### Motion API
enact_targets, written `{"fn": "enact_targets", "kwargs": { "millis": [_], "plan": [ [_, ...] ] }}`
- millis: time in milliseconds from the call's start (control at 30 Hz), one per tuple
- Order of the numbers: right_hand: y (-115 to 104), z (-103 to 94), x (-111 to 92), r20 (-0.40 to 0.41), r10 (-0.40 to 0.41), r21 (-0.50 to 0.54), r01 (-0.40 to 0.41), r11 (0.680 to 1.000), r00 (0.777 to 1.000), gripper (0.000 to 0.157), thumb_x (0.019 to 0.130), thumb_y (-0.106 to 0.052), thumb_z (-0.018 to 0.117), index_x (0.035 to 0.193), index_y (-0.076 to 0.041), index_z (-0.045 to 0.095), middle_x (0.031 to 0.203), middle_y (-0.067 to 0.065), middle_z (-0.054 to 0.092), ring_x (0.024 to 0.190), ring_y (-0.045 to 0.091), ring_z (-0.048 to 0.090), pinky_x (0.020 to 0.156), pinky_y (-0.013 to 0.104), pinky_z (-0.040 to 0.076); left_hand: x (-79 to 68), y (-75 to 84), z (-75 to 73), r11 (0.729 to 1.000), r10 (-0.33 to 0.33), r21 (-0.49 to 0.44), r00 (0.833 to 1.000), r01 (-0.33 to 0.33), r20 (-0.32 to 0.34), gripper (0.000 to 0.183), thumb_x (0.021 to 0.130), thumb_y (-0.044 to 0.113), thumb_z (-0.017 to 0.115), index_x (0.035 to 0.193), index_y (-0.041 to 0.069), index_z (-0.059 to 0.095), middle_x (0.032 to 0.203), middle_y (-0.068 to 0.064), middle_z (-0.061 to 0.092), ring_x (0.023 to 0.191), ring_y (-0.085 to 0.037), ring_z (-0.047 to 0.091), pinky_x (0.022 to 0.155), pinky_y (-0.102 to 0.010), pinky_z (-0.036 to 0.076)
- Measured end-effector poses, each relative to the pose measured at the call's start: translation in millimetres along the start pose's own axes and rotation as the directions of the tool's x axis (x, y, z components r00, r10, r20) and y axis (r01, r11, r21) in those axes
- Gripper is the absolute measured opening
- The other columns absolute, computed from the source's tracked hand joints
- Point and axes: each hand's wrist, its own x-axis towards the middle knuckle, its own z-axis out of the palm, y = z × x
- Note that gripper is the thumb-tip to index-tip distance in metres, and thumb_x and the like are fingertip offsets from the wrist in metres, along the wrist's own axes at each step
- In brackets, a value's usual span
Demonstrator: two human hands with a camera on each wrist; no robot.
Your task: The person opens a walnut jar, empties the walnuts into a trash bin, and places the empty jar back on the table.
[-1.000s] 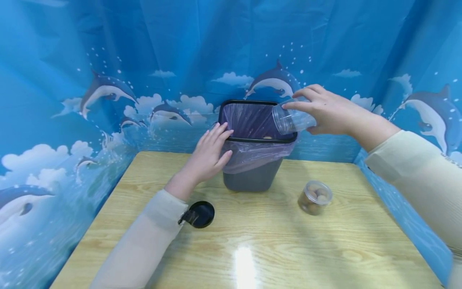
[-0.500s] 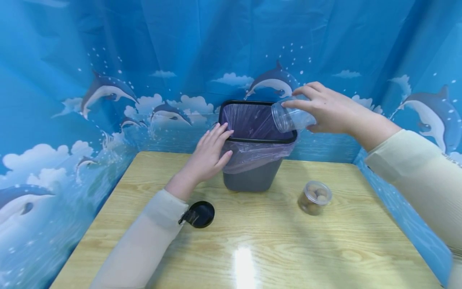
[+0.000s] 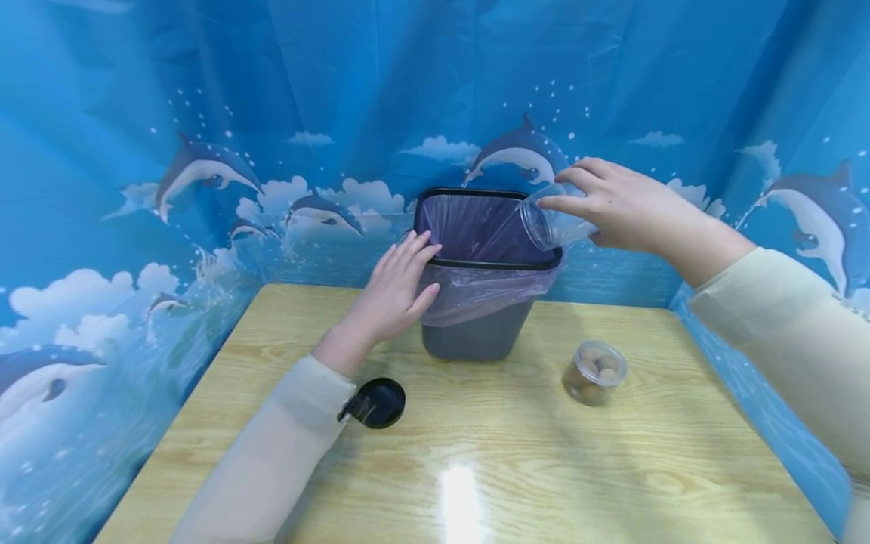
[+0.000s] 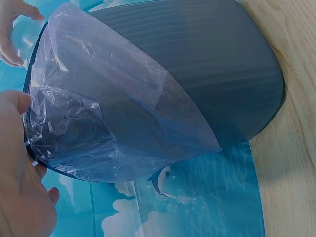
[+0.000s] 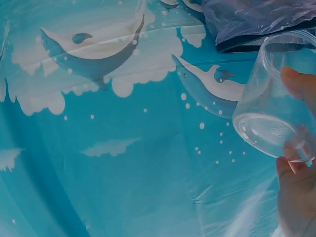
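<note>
A dark grey trash bin (image 3: 476, 332) with a black rim stands on the table, lined with a thin purple trash bag (image 3: 503, 291) folded over its edge. My left hand (image 3: 394, 291) rests at the bin's left rim, fingers extended, thumb on the near side. In my right hand (image 3: 625, 204) is a clear plastic jar (image 5: 269, 98), gripped around its side. The jar tilts with its mouth toward the bin's opening, over the right rim. Only clear plastic shows inside it in the right wrist view. The bottom of the bin is hidden.
A clear jar (image 3: 590, 389) of round brown items stands on the table right of the bin. A round black lid (image 3: 382, 403) lies beside my left cuff. A blue dolphin-print curtain (image 3: 381, 98) closes off the back and sides of the wooden table (image 3: 544, 468).
A small pale item seen inside the bin one second ago no longer shows. The jar has shifted slightly right over the rim. My left hand stays in place.
</note>
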Motion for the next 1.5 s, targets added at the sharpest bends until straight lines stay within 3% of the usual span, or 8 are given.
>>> {"fn": "enact_targets", "kwargs": {
  "millis": [333, 733, 967, 1500],
  "plan": [
    [0, -3.2, 2, 0.019, 0.016, 0.002, -0.016, 1.000, 1.000, 0.094, 0.056, -0.013, 0.088, 0.137, -0.018, 0.042, 0.135, 0.020, 0.037, 0.124, 0.040, 0.030, 0.098, 0.054, 0.033, -0.4, -0.3, -0.7, 1.000, 0.002, 0.006, 1.000, -0.002, -0.010, 0.057, 0.097, 0.045, 0.032, 0.147, 0.021, 0.016, 0.154, 0.000, 0.006, 0.140, -0.018, -0.004, 0.111, -0.046, 0.006],
    [3, -15.3, 3, -0.145, 0.044, 0.034, -0.040, 0.999, 0.988, 0.094, 0.056, -0.009, 0.087, 0.137, -0.020, 0.041, 0.135, 0.021, 0.038, 0.124, 0.039, 0.032, 0.095, 0.054, 0.036, 0.1, 0.1, 0.1, 1.000, 0.000, -0.002, 1.000, 0.000, -0.009, 0.058, 0.097, 0.044, 0.033, 0.147, 0.022, 0.016, 0.154, 0.000, 0.005, 0.140, -0.017, -0.004, 0.112, -0.044, 0.003],
    [-1, 1.4, -2, 0.006, 0.041, 0.041, -0.041, 0.998, 0.999, 0.093, 0.056, -0.012, 0.087, 0.137, -0.017, 0.041, 0.134, 0.021, 0.037, 0.124, 0.041, 0.030, 0.099, 0.055, 0.031, 0.8, 1.4, -0.6, 1.000, 0.001, 0.006, 1.000, -0.001, -0.004, 0.058, 0.097, 0.043, 0.034, 0.147, 0.021, 0.017, 0.154, 0.001, 0.006, 0.140, -0.017, -0.004, 0.112, -0.043, 0.003],
    [1, 5.2, -4, -0.016, 0.029, 0.028, -0.029, 0.999, 0.999, 0.092, 0.055, -0.012, 0.088, 0.136, -0.017, 0.043, 0.133, 0.021, 0.039, 0.124, 0.040, 0.031, 0.099, 0.054, 0.032, 0.0, 1.1, 0.0, 1.000, 0.000, -0.018, 1.000, 0.000, -0.001, 0.057, 0.097, 0.043, 0.035, 0.147, 0.022, 0.016, 0.154, 0.001, 0.005, 0.140, -0.017, -0.004, 0.112, -0.044, 0.003]
  ]
}}
